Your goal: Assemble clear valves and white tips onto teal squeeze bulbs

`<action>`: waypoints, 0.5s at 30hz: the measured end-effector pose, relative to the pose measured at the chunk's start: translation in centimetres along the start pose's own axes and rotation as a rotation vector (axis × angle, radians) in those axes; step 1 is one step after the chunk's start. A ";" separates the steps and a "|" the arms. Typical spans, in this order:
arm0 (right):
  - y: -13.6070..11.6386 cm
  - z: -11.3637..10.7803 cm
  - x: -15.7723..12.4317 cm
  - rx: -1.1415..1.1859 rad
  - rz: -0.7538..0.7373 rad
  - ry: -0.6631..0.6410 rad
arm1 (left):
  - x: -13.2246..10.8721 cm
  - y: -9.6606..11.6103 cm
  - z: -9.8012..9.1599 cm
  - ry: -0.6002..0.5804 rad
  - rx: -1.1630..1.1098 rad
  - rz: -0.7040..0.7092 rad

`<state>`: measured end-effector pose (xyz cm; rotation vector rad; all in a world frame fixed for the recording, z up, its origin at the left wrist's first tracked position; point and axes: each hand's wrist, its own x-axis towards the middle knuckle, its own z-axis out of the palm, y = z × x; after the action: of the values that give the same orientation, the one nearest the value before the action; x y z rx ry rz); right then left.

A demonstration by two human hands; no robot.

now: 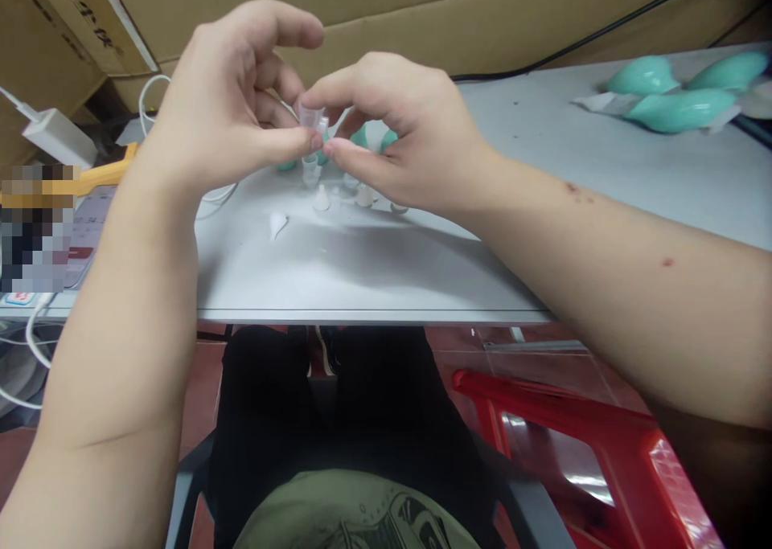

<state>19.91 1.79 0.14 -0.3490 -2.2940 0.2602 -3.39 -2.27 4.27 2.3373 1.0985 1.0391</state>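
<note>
Between my two hands, above the grey table, is a small clear plastic cup-like piece (311, 116). My left hand (247, 107) has its thumb and lower fingers around the piece, with the index finger raised. From the other side, my right hand (392, 127) touches it with its index finger at the rim and its thumb near the bottom. Below them another small clear piece (310, 170) stands on the table, beside white cone-shaped pieces (322, 198). A white pointed piece (278, 225) lies apart, nearer the front. Teal objects behind the fingers are partly hidden.
Several teal rounded objects (681, 108) lie at the back right of the table (374, 288). At the left are a white charger (59, 137), cables and a phone (90, 235). A black cable (560, 52) runs along the cardboard. A red stool (627, 460) stands below, right.
</note>
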 end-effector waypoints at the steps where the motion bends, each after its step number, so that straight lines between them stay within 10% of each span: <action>1: 0.3 0.2 0.0 0.007 -0.061 0.076 | 0.0 -0.3 0.1 0.020 -0.027 0.037; 8: 1.2 0.8 0.1 0.087 0.066 0.159 | -0.2 -0.4 0.8 0.035 -0.125 0.069; 15: 1.5 1.2 0.2 0.172 0.122 0.278 | 0.1 -1.5 -0.1 0.193 0.329 0.123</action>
<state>19.12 3.16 -0.95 -0.4099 -1.9648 0.4389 -4.17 -1.23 3.49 2.6327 1.2955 1.2298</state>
